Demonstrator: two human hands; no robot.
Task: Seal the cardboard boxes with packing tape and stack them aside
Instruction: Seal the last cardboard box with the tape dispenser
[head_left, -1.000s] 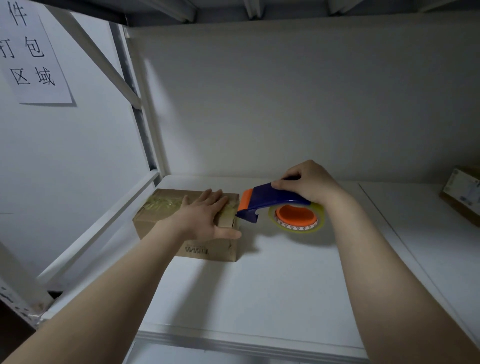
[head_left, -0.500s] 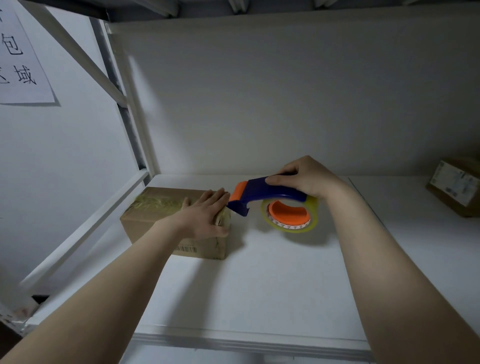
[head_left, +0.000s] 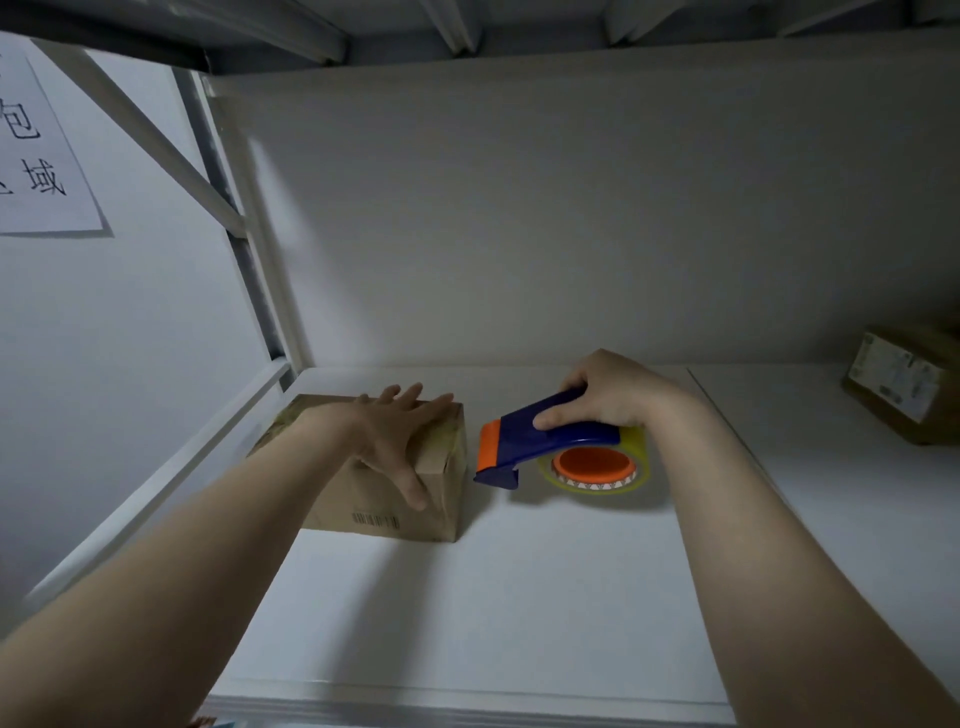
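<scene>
Wrapped around the blue handle, the right hand (head_left: 610, 392) holds the blue-and-orange plastic tape dispenser (head_left: 540, 444) just beside the small brown cardboard box (head_left: 374, 499), not touching it. Spread flat, the left hand (head_left: 392, 434) rests on the box's taped top, thumb over the front face; both sit on the white shelf (head_left: 467, 613), and a second labelled cardboard box (head_left: 901, 384) lies far right

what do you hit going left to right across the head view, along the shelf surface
cardboard box with the left hand flat on top → tape dispenser gripped by the right hand, its tape roll beneath → second labelled box at the far right edge
</scene>
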